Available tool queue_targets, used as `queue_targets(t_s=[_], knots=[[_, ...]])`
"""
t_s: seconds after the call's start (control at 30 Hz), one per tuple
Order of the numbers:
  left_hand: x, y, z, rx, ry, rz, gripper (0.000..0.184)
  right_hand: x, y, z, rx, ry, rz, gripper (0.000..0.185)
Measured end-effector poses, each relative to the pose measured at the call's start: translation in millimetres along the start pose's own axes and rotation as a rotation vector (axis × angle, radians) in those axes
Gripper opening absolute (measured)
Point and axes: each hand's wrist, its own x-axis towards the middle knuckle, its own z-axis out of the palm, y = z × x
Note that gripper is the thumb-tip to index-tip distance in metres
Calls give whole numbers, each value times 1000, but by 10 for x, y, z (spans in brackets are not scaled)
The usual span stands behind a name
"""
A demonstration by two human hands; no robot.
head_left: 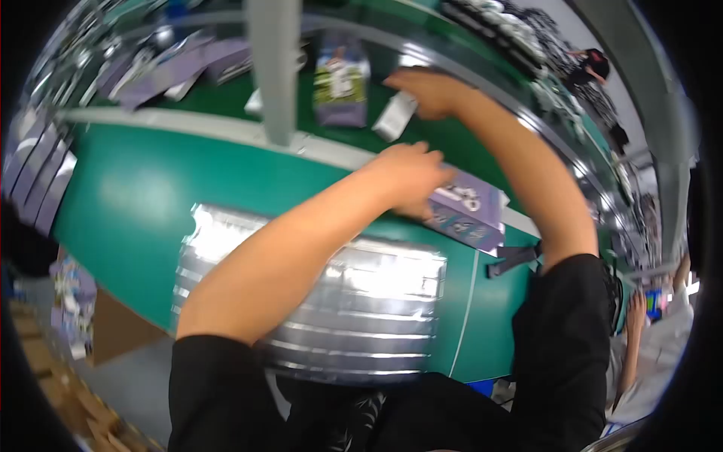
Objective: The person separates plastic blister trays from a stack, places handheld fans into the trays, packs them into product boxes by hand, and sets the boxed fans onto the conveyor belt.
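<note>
My left hand (pixel 413 178) is at the left end of a purple printed box (pixel 471 203) that lies across the bench's light edge strip, its fingers curled on the box. Beyond it, my right hand (pixel 424 92) reaches over the strip, with a small white box (pixel 395 117) at its fingers and palm. A purple and green package (pixel 341 87) stands left of the white box. Under my left forearm, a shiny clear plastic tray (pixel 361 301) with rows of ridges rests on the green bench (pixel 143 181).
A grey post (pixel 273 75) rises at the bench's far edge. Purple boxes (pixel 34 177) stand at the far left, others (pixel 177 71) behind the strip. A dark strap-like item (pixel 516 258) lies right of the printed box. Another person's arm (pixel 631 346) shows at right.
</note>
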Motion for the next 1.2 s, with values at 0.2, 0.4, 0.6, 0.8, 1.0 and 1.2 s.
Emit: queue_targets(t_s=[0.2, 0.4, 0.6, 0.8, 1.0, 1.2], knots=[[-47, -304, 159, 150, 190, -111, 74, -1025, -1258, -968, 878, 571, 391, 32], [62, -118, 106, 70, 339, -112, 75, -2537, -2251, -152, 1412, -164, 825, 47], [-50, -39, -176, -138, 566, -325, 79, -2386, -2966, 284, 2049, 28, 507, 38], [27, -367, 24, -612, 681, -353, 71, -2369, -2971, 680, 2044, 160, 491, 31], [14, -468, -115, -923, 895, -359, 75, -2825, -2189, 511, 1634, 737, 780, 43], [-83, -410, -241, -326, 1179, -311, 70, -1262, -305, 60, 764, 457, 875, 30]])
